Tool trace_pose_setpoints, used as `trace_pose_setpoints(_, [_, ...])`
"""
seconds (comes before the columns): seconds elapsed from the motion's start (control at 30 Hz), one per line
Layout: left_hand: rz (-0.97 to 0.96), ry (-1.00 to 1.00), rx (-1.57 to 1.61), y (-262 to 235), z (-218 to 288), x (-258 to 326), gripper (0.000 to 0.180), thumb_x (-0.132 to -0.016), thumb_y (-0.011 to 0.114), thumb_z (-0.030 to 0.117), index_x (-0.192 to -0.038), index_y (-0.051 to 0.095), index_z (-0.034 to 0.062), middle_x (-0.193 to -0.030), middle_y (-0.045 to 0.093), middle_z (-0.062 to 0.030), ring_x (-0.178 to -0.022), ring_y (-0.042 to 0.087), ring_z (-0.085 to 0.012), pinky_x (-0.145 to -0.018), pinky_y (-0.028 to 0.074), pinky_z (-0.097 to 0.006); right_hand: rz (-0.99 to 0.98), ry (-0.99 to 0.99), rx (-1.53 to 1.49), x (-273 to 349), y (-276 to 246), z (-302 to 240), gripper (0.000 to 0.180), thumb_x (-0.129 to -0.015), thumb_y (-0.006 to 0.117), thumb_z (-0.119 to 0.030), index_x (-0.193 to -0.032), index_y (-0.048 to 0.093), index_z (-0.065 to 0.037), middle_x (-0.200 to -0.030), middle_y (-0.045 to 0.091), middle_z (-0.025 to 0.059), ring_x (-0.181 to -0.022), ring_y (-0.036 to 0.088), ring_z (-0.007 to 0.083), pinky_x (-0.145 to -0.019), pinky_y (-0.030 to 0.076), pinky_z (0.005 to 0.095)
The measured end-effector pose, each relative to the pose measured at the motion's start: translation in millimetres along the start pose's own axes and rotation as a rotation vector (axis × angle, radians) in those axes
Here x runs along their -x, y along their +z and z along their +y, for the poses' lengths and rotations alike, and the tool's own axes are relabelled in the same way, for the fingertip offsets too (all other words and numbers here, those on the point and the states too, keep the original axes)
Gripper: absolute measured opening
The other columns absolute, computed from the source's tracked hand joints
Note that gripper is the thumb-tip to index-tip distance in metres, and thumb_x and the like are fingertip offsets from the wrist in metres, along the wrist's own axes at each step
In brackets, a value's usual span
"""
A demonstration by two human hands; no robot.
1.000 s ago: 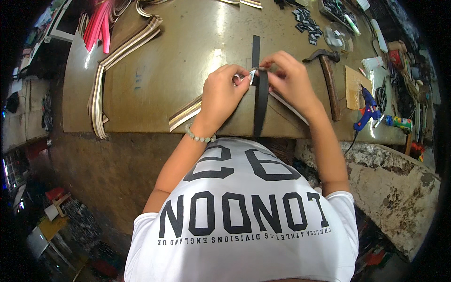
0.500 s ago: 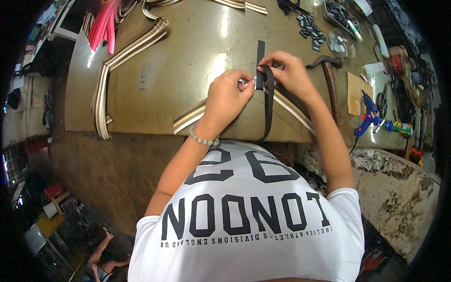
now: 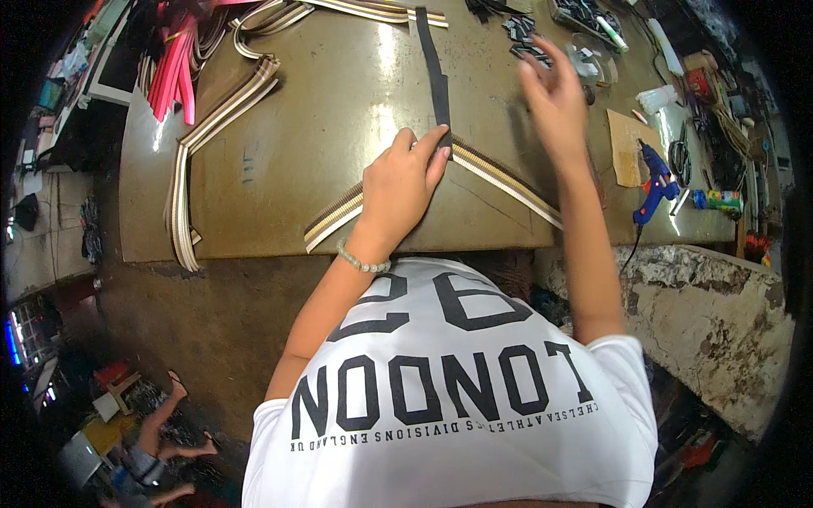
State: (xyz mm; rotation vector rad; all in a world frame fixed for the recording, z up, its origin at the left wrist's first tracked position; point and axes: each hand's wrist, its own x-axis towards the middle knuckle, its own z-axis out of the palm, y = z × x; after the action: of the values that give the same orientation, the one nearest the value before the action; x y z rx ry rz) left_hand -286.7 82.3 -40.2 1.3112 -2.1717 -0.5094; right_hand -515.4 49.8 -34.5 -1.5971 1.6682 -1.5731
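My left hand (image 3: 398,188) is closed, its thumb and forefinger pinching the lower end of a black strap (image 3: 433,72) against the table. At that spot the black strap meets a striped brown, tan and white webbing strap (image 3: 508,182), whose two ends slant down toward the table's near edge. The join itself is partly hidden by my fingers. The black strap lies stretched out away from me. Lifted over the right side, my right hand (image 3: 555,106) has its fingers apart and holds nothing; it is nearest the small dark plastic pieces (image 3: 520,30).
A bent bundle of striped webbing (image 3: 180,186) and pink strips (image 3: 174,80) lie at left. On the right are a blue glue gun (image 3: 654,186), a cardboard piece (image 3: 625,144), a clear round container (image 3: 603,66) and a tray of dark parts (image 3: 584,19). My right forearm mostly covers a hammer.
My right hand has let go of the black strap and moved up and right. The black strap, looped toward me before, now lies extended away. My left hand has shifted onto the join.
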Motion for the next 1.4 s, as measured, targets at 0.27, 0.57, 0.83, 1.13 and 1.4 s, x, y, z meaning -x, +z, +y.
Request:
trace_pose_setpoints(0.27, [-0.038,0.025,-0.072,0.0,2.0,0.1,0.028,-0.094,0.061,0.023,-0.121,0.067,0.0151,-0.081,0.058,-0.0128,-0.068,0.062,-0.0303,-0.061,0.05,-0.04,-0.029,0.292,0.659,65.8,-82.8,-9.4,0.044,-0.097,0.059,-0.026,-0.132,0.048,-0.002,-0.096,0.067,0.0231,-0.083,0.064,0.0384,-0.069,0.048,0.0464])
trace_pose_setpoints(0.57, [0.054,-0.246,0.464,-10.1,-15.2,-5.6,0.028,-0.101,0.044,0.014,-0.12,0.063,0.0041,-0.084,0.063,-0.0138,-0.071,0.056,-0.0171,-0.069,0.046,-0.031,-0.433,0.242,0.382,93.0,-5.5,-100.6,0.04,-0.104,0.046,-0.032,-0.122,0.052,0.003,-0.082,0.064,0.0289,-0.074,0.065,0.0469,-0.065,0.05,0.0493])
trace_pose_setpoints(0.83, [0.064,-0.23,0.508,-13.8,-4.4,-6.9,0.024,-0.1,0.046,0.013,-0.118,0.059,0.0031,-0.067,0.056,-0.0161,-0.057,0.053,-0.0268,-0.062,0.043,-0.04,-0.532,0.323,0.414,101.2,-2.1,-104.2,0.03,-0.104,0.049,-0.027,-0.116,0.052,0.0,-0.071,0.059,0.0241,-0.067,0.062,0.0389,-0.061,0.046,0.0439])
trace_pose_setpoints(1.13, [0.109,-0.026,-0.173,-21.8,-3.5,21.7,0.031,-0.092,0.065,0.027,-0.114,0.066,0.0062,-0.095,0.054,-0.0134,-0.093,0.05,-0.0311,-0.079,0.041,-0.04,0.019,0.33,0.634,102.0,-61.2,-49.2,0.041,-0.097,0.059,-0.04,-0.109,0.065,-0.002,-0.097,0.068,0.0244,-0.091,0.066,0.0403,-0.08,0.051,0.0434])
trace_pose_setpoints(1.4, [-0.002,0.036,-0.005,-20.4,-9.2,3.5,0.022,-0.085,0.072,0.016,-0.104,0.066,0.0058,-0.097,0.052,-0.0137,-0.095,0.047,-0.0321,-0.085,0.041,-0.041,0.148,0.267,1.053,87.5,-96.5,-3.6,0.039,-0.095,0.061,-0.041,-0.111,0.064,-0.005,-0.106,0.068,0.0172,-0.096,0.065,0.0379,-0.079,0.051,0.045])
